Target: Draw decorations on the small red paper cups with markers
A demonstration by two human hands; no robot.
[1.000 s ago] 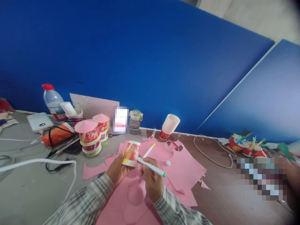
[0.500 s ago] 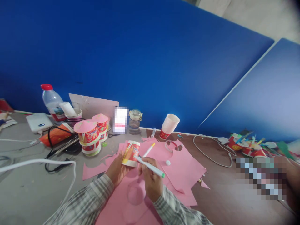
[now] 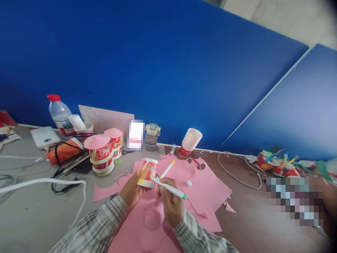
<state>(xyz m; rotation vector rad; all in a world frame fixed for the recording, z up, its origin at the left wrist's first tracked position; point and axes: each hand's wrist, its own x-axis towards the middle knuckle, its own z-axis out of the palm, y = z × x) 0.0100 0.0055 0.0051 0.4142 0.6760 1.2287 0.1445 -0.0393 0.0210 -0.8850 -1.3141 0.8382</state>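
Observation:
My left hand (image 3: pixel 133 192) is wrapped round the lower left side of a printed paper cup (image 3: pixel 147 172), which is red and yellow with a white rim. In my right hand (image 3: pixel 170 201) a white marker with a green end (image 3: pixel 172 190) is gripped like a pen, its writing end at the cup's lower right side. Whether the tip touches the cup I cannot tell. Behind my right fingers a white marker with a yellow tip (image 3: pixel 167 168) lies on pink paper (image 3: pixel 207 186). A small white cap-like piece (image 3: pixel 189 183) rests on that paper.
Left of my hands stand stacked cups with pink cone tops (image 3: pixel 99 151), near tangled cables and a bottle (image 3: pixel 61 114). A stack of paper cups (image 3: pixel 191 140) and a water jar (image 3: pixel 152 136) stand before the blue partition (image 3: pixel 168 70). At right, another person's arm (image 3: pixel 330 203) shows.
The marker in my right hand has shifted slightly along the cup, its green end a little lower and further right. The cup stays almost still in my left hand.

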